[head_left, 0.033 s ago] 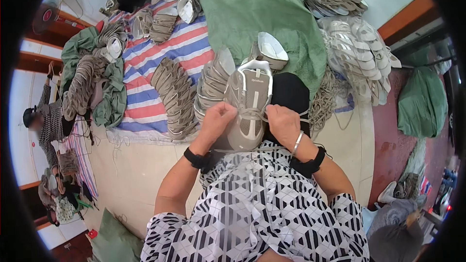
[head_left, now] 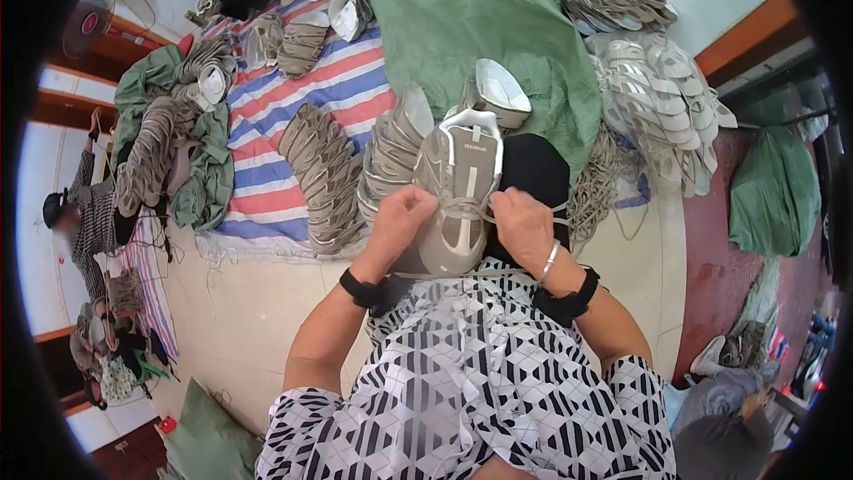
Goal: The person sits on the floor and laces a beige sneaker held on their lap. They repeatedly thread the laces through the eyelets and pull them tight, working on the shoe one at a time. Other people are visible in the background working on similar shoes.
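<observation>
A taupe shoe upper with a white-lined collar rests in front of me, its toe toward my body. A beige shoelace runs across its front part. My left hand is pinched closed at the left side of the upper, on the lace. On the opposite side my right hand pinches the other part of the lace. Dark wristbands circle both wrists, and a silver bangle sits on the right one. Just left of the upper leans a stack of similar uppers.
Another stack of uppers lies on the striped sheet. A green cloth spreads ahead. Bagged pale uppers and a heap of loose laces are to the right. A person sits at the far left.
</observation>
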Demonstrator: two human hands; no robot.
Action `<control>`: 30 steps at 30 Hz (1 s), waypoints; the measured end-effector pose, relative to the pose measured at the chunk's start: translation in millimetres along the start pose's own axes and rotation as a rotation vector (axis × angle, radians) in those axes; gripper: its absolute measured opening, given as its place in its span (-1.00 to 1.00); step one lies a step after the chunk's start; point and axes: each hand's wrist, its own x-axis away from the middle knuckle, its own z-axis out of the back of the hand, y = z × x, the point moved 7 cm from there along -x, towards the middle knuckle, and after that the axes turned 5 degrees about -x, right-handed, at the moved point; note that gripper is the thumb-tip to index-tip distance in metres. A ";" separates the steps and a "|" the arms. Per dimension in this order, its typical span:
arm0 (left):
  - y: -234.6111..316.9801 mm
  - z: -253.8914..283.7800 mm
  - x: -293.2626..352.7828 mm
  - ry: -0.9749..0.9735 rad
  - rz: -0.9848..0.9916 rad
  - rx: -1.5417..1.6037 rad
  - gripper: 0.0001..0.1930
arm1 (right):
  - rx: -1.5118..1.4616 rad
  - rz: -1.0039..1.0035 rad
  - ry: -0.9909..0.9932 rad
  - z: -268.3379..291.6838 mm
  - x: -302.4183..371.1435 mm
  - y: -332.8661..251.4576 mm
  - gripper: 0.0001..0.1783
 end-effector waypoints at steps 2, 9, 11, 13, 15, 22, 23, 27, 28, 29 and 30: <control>-0.4 -1.2 1.9 0.036 0.030 0.024 -0.90 | 0.003 0.078 0.049 6.8 -3.3 -8.7 -0.97; 10.3 -0.1 0.9 0.134 -0.020 -0.143 -0.85 | -0.013 0.132 -0.013 13.9 -7.7 -11.3 -0.87; 25.1 -1.6 3.1 0.168 -0.134 -0.305 -0.86 | -0.021 0.159 -0.017 14.2 -6.7 -8.5 -0.87; 38.7 -3.9 8.3 0.228 -0.278 -0.454 -0.88 | -0.017 0.187 -0.009 14.2 -7.2 -9.1 -0.89; 55.4 -12.5 8.1 0.215 -0.406 -0.614 -0.89 | -0.005 0.230 -0.017 14.8 -9.1 -9.6 -0.91; 137.7 -36.3 11.4 0.014 -1.110 -1.219 -0.92 | 0.168 0.485 -0.151 19.8 -23.3 -20.0 -0.95; 125.9 -38.7 3.2 -0.109 -1.150 -1.267 -0.78 | 0.179 0.489 -0.217 15.4 -26.1 -20.8 -0.94; 113.5 -46.1 -7.7 -0.500 -1.032 -1.508 -0.79 | 0.096 0.456 -0.367 2.4 -32.6 -10.7 -0.89; 109.6 -44.8 -11.2 -0.593 -0.957 -1.513 -0.80 | 0.063 0.434 -0.410 -0.8 -32.8 -7.5 -0.87; 111.1 -38.3 -16.6 -0.606 -0.923 -1.396 -0.80 | 0.068 0.418 -0.432 -3.3 -32.6 -5.3 -0.84; 113.3 -37.8 -23.2 -0.638 -0.899 -1.283 -0.80 | 0.048 0.419 -0.380 -3.1 -28.9 0.1 -0.85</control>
